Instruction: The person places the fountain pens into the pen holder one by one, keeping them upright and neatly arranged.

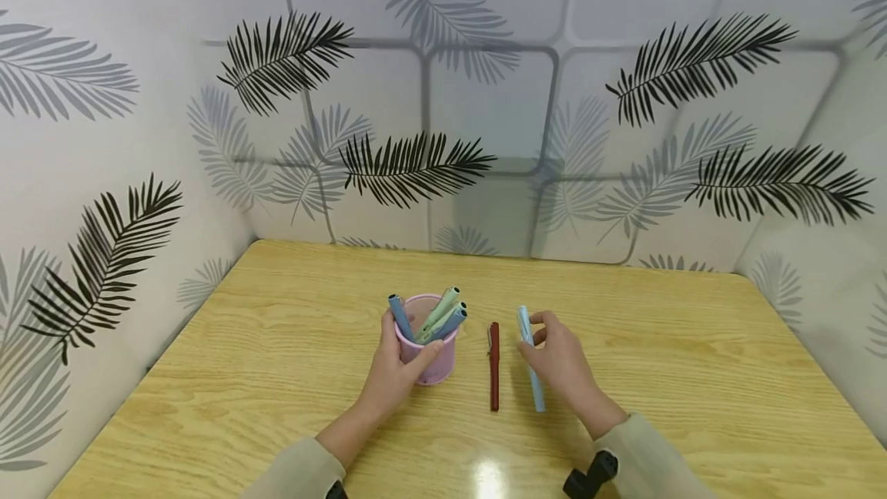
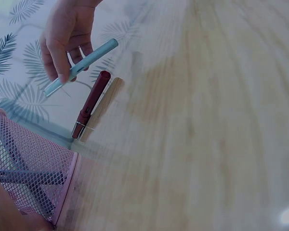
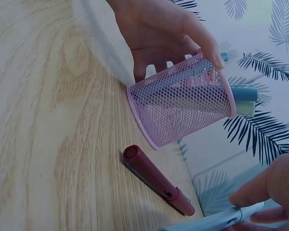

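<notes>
My left hand (image 1: 391,364) grips a pink mesh pen cup (image 3: 183,103) around its side, thumb near the rim. Several pens stand in the cup, among them a blue pen (image 1: 400,317) leaning left and a green pen (image 1: 440,311) leaning right. In my right hand (image 1: 560,356) a light blue pen (image 1: 537,390) is pinched between thumb and fingers; the left wrist view shows this light blue pen (image 2: 94,57) raised off the table. Between the cup and that hand a dark red pen (image 1: 494,368) lies on the table, its clip toward the far end.
The wood-grain table (image 1: 291,314) reaches back to a wall (image 1: 485,114) patterned with leaves, which also closes in at both sides. A black device (image 1: 591,474) is strapped at the right wrist. Bright glare (image 1: 489,476) shows at the table's near edge.
</notes>
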A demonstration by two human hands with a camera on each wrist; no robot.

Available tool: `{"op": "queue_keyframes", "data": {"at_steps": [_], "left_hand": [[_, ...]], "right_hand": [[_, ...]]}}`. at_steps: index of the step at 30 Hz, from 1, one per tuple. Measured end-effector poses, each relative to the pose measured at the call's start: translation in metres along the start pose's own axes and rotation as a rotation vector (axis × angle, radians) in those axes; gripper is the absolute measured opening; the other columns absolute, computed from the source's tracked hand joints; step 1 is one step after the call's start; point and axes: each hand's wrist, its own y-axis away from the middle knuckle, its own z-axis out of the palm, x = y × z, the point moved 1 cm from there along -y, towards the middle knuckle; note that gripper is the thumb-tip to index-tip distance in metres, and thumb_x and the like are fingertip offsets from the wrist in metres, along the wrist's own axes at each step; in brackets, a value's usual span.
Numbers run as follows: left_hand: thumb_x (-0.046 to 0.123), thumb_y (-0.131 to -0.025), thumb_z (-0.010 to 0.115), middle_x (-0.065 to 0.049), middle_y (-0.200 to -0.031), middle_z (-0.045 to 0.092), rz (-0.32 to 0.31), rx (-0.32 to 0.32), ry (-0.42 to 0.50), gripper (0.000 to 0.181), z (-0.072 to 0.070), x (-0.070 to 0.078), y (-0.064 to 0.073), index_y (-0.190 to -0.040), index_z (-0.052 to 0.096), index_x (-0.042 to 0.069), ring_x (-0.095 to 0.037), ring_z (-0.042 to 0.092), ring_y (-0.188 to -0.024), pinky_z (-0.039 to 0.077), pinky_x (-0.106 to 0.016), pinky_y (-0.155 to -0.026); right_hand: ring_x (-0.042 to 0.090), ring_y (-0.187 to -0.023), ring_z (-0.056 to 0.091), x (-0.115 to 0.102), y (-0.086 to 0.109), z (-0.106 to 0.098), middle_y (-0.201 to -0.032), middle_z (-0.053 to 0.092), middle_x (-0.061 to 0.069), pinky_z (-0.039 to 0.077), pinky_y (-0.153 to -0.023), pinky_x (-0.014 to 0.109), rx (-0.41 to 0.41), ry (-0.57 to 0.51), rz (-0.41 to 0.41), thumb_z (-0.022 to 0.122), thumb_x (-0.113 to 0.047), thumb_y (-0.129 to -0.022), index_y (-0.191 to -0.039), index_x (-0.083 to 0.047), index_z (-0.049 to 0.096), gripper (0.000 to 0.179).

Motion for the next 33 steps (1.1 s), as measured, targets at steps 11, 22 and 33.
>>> {"op": "queue_keyframes", "data": {"at_steps": [11,22,33], "left_hand": [[0.015,-0.087,0.066,-0.023,-0.139,0.034,-0.009,0.005,0.003,0.076,0.001,0.001,0.000,-0.143,0.016,0.009,-0.036,0.036,-0.127,0.029,-0.051,-0.103],[0.027,-0.085,0.069,-0.021,-0.140,0.035,0.014,0.029,-0.015,0.078,0.002,-0.033,-0.008,-0.143,0.016,0.024,-0.033,0.037,-0.127,0.030,-0.051,-0.102],[0.030,-0.084,0.069,-0.019,-0.139,0.036,0.021,0.044,-0.018,0.078,0.002,-0.033,-0.008,-0.143,0.018,0.024,-0.032,0.038,-0.126,0.031,-0.050,-0.101]], "right_hand": [[0.022,-0.070,0.058,-0.013,0.005,0.001,-0.089,0.058,0.010,0.048,-0.054,0.030,0.147,-0.137,-0.104,0.066,-0.010,-0.086,-0.122,-0.007,0.050,0.040],[0.020,-0.077,0.059,-0.039,0.015,-0.003,-0.090,0.060,0.007,0.050,-0.060,0.029,0.253,-0.240,-0.246,0.069,-0.009,-0.084,-0.119,-0.010,0.049,0.040],[0.017,-0.081,0.059,-0.063,0.017,0.000,-0.096,0.059,0.007,0.051,-0.058,0.027,0.271,-0.484,-0.374,0.068,-0.006,-0.084,-0.117,-0.009,0.048,0.039]]}}
